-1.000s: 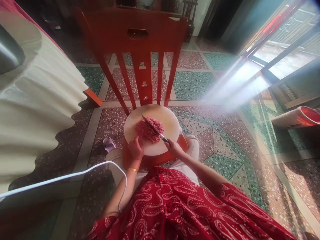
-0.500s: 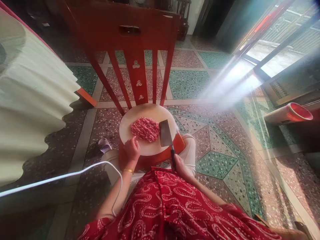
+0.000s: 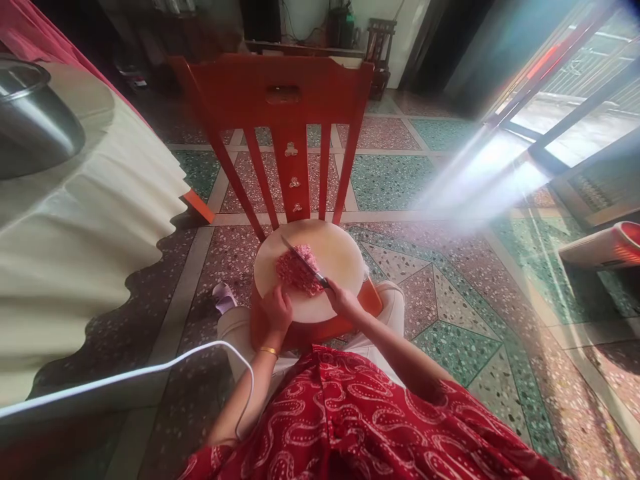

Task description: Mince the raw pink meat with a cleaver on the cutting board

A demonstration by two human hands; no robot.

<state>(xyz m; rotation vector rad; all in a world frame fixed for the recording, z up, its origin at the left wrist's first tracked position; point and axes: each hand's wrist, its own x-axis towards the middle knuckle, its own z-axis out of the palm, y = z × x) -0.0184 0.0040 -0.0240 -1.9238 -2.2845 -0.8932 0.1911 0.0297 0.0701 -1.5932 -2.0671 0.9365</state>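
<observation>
One round, pale chopping board (image 3: 340, 257) sits on the seat of a red wooden chair (image 3: 280, 93), with a lumpy pink mound of minced meat (image 3: 296, 272) near its middle. Right hand (image 3: 344, 303) is wrapped around the cleaver (image 3: 303, 259) handle, blade edge down across the mince. Left hand (image 3: 277, 312) rests loosely curled on the board's near rim, holding nothing. Shiny steel pot (image 3: 30, 120) sits on the cloth-draped table, contents hidden.

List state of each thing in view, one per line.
Meat: minced, heaped on board.
Cleaver: blade down in the meat.
Board: flat on chair seat.
Right hand: gripping cleaver handle.
Left hand: resting on board edge.
Pot: upright on the table.
</observation>
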